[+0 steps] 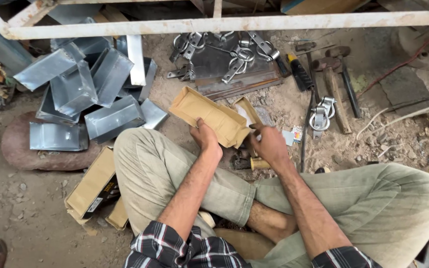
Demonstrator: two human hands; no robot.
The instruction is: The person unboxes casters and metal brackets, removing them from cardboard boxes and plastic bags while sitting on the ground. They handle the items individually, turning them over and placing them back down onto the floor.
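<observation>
Single view only, from a camera worn on the head, looking steeply down past the chest onto crossed legs and a dirt floor (pixel 35 208). Close enough for forearms to fill the lower middle, with the left hand (pixel 205 139) and right hand (pixel 270 145) near the centre of the picture. Facing forward and down, so the far edge takes in a white painted metal bar (pixel 224 24) across the top. Leftward reach up to a heap of folded sheet-metal boxes (pixel 85 94); rightward up to hammers (pixel 336 84) lying on the ground. No second view to overlap with.
</observation>
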